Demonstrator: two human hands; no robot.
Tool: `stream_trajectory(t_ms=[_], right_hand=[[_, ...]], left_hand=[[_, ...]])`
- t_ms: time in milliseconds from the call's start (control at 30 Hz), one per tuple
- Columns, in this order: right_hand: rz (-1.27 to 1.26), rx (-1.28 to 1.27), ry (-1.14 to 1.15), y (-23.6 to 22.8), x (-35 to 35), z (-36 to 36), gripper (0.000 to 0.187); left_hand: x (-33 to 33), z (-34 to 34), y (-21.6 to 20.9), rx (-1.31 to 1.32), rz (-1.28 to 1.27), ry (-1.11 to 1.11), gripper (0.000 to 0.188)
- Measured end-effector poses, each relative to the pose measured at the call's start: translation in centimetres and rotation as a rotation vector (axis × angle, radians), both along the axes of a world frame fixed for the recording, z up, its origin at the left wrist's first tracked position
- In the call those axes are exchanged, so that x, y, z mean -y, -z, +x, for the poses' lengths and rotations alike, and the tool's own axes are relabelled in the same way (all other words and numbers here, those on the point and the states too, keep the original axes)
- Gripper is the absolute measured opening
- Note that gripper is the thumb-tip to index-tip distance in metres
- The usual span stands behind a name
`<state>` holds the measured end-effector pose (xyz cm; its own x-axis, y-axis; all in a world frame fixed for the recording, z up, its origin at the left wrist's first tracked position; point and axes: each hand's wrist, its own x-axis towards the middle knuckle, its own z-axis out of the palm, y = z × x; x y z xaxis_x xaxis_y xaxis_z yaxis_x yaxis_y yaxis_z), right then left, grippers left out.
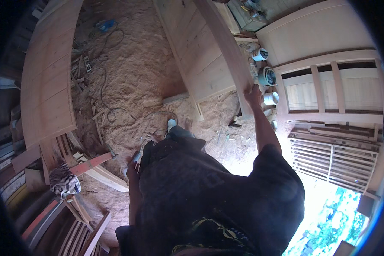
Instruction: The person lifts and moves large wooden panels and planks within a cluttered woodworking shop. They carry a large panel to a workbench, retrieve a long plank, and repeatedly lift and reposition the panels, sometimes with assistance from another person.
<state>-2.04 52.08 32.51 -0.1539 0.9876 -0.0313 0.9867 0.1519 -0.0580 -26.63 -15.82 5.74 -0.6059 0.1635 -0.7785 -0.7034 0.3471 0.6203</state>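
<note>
At right, the right grip [254,96] clasps a plank [229,45]; slackening could tip it. Left grip [133,167]: closure unclear.

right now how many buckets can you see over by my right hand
3 clearly, in a row beside your right hand: a white bucket farthest up the picture, a greenish bucket below it, another white bucket nearest the hand. Others may be hidden.

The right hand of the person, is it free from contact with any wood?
No, the right hand grips the edge of the long wooden board.
</note>
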Motion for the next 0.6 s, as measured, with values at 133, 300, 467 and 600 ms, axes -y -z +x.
stream_trajectory(t_ms=[133, 300, 467, 600], right_hand=[[0.0, 0.027, 0.018, -0.3, 0.0, 0.4, 0.054], [-0.121, 0.007, -0.02, -1.6, 0.0, 0.2, 0.063], [-0.081, -0.053, -0.09, 0.1, -0.8, -1.0, 0.06], [0.007, 0.036, -0.076, 2.9, -3.0, 2.8, 0.056]], left_hand=[[-4.5, -2.7, -6.9, 0.243, 0.113, -0.377, 0.028], [-2.8, -2.2, -5.4, 0.047, 0.156, -0.004, 0.031], [0.4, -0.8, 0.8, -0.307, -0.306, 0.419, 0.027], [-2.1, -0.3, -0.6, -0.063, 0.018, 0.099, 0.032]])
